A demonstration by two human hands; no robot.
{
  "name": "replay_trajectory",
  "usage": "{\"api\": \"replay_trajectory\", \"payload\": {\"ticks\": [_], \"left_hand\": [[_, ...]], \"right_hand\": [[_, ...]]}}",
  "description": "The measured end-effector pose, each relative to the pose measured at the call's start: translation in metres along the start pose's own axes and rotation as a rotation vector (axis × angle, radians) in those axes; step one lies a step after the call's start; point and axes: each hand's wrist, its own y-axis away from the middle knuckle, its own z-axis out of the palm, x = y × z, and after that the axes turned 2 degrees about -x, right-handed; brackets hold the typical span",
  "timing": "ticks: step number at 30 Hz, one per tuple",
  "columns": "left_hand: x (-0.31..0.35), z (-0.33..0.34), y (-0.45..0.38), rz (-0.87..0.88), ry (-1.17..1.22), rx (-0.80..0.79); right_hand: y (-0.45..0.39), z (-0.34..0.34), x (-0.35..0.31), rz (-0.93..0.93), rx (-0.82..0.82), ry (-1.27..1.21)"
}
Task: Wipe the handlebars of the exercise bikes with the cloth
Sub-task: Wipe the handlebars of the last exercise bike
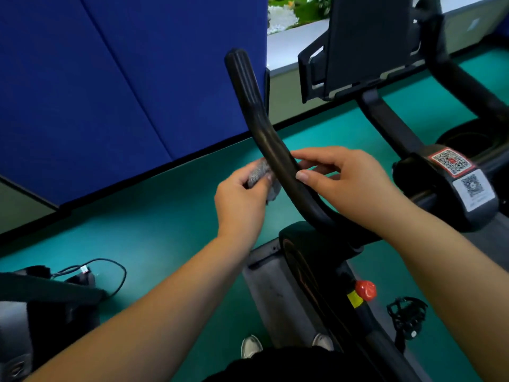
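Observation:
A black curved handlebar (249, 106) of an exercise bike rises from the bike's stem toward the upper middle. My left hand (242, 199) grips a small grey cloth (259, 173) and holds it against the left side of the bar at mid-length. My right hand (349, 183) is on the bar's right side at the same height, thumb pressed on the bar and fingers curled behind it. Part of the cloth is hidden behind the bar and my fingers.
The bike's tablet holder (366, 48) and a stem with QR stickers (454, 172) stand to the right. A red knob (365, 290) and a pedal (406, 317) are below. A blue partition (110, 78) stands at left. A cable and black gear (82, 274) lie on the green floor.

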Motion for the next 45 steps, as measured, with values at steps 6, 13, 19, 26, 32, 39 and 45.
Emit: {"api": "replay_trajectory", "payload": {"ticks": [6, 13, 19, 26, 32, 39, 45], "left_hand": [[-0.002, -0.001, 0.021, 0.020, -0.032, -0.099], [0.012, -0.008, -0.037, 0.047, -0.060, 0.055], [0.005, 0.012, -0.001, -0.030, 0.003, -0.033], [0.027, 0.007, -0.065, 0.013, 0.064, 0.101], [0.025, -0.009, -0.078, 0.077, 0.022, 0.084], [0.045, -0.018, -0.108, 0.096, 0.088, 0.012], [0.074, -0.024, -0.143, -0.039, 0.293, -0.038]], "right_hand": [[-0.008, 0.003, -0.001, -0.019, 0.015, -0.001], [-0.028, -0.001, -0.004, -0.084, -0.013, -0.006], [-0.051, -0.005, -0.003, -0.134, -0.095, -0.012], [-0.063, -0.005, -0.003, -0.167, -0.091, -0.044], [-0.069, -0.002, -0.004, -0.133, -0.129, -0.060], [-0.074, 0.003, -0.018, -0.092, -0.083, -0.080], [-0.082, 0.020, -0.023, -0.035, 0.029, -0.060]]}}
